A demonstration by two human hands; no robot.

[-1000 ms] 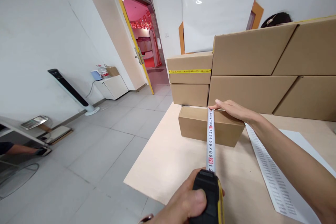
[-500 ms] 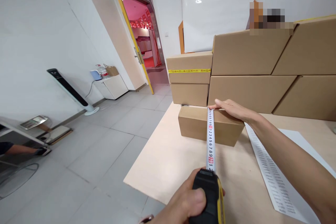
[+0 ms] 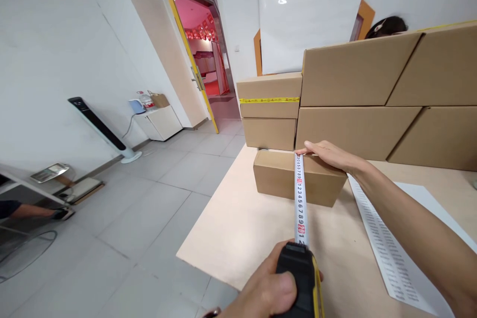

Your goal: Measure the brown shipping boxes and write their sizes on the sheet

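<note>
In the head view, my left hand [image 3: 270,290] grips a black and yellow tape measure [image 3: 298,278], thumb pressed on its side. The white blade [image 3: 300,203] runs out from the case, away from me, across the top of a small brown cardboard box [image 3: 276,174]. Numbers a little past the red 20 show near the case mouth. At the box's far edge my right hand [image 3: 328,154] rests on the box, with thumb and finger at the blade's end; the hook itself is hidden. The box lies flat on a pale wooden table [image 3: 223,238].
Stacked cardboard boxes [image 3: 357,131] line the table's back. Printed sheets [image 3: 395,253] lie under my right forearm. Over the boxes shows a person's head [image 3: 389,26]. At far left are a person's arm [image 3: 33,210], a scale [image 3: 50,172] and a tower fan [image 3: 99,126].
My left hand and the tape case have shifted slightly right and downward, the blade swinging with them. My right hand and the box stay in place.
</note>
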